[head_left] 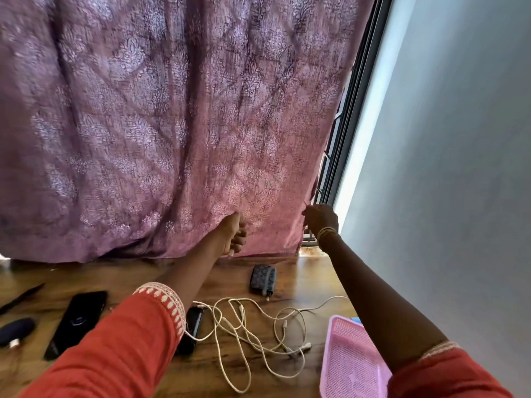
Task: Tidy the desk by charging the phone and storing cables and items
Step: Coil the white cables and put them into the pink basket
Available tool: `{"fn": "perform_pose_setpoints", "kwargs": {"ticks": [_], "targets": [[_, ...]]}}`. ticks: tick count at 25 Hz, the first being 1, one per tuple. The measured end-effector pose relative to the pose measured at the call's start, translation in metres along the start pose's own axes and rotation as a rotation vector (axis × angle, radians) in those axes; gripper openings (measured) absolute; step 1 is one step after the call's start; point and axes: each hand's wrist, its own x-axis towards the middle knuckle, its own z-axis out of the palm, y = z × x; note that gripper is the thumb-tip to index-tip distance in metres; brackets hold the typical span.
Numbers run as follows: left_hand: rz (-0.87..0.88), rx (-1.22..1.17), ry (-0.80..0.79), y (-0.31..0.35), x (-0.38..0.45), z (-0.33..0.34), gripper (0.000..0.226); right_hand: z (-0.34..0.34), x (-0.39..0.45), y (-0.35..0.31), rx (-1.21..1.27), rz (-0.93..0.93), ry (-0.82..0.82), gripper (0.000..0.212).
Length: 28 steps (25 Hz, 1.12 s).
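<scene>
left hand (234, 235) fisted, grips curtain (172, 124) – right hand (320, 219) pinches curtain edge

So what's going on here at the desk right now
A person is at a wooden desk, gripping the pink curtain with both hands: the left hand bunches its lower part, the right hand holds its edge by the window frame. The tidying is not yet done: tangled white cables, a phone, a small pouch and a pink basket lie on the desk.

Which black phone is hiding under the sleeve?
The smaller phone beside the white cables; the left sleeve covers part of it. The bigger phone lies fully in view.
</scene>
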Motion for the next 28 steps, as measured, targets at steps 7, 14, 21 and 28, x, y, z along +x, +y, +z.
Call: {"fn": "perform_pose_setpoints", "kwargs": {"ticks": [7, 14, 21, 28], "targets": [[-0.127, 0.290, -0.532, 0.009, -0.026, -0.004, 0.033, 0.032, -0.021, 0.007, -0.313, -0.286, -0.414, 0.047], [-0.051, 0.037, -0.612, 0.026, -0.029, -0.027, 0.039, 0.073, -0.046, -0.011, 0.294, -0.193, -0.710, 0.022], [0.070, -0.508, -0.197, 0.015, -0.014, -0.048, 0.037, 0.092, -0.055, 0.013, -0.019, -0.272, -0.559, 0.023], [0.272, -0.565, 0.061, 0.002, 0.005, -0.036, 0.027, 0.103, -0.090, -0.008, -0.419, -0.600, -0.667, 0.024]]}}
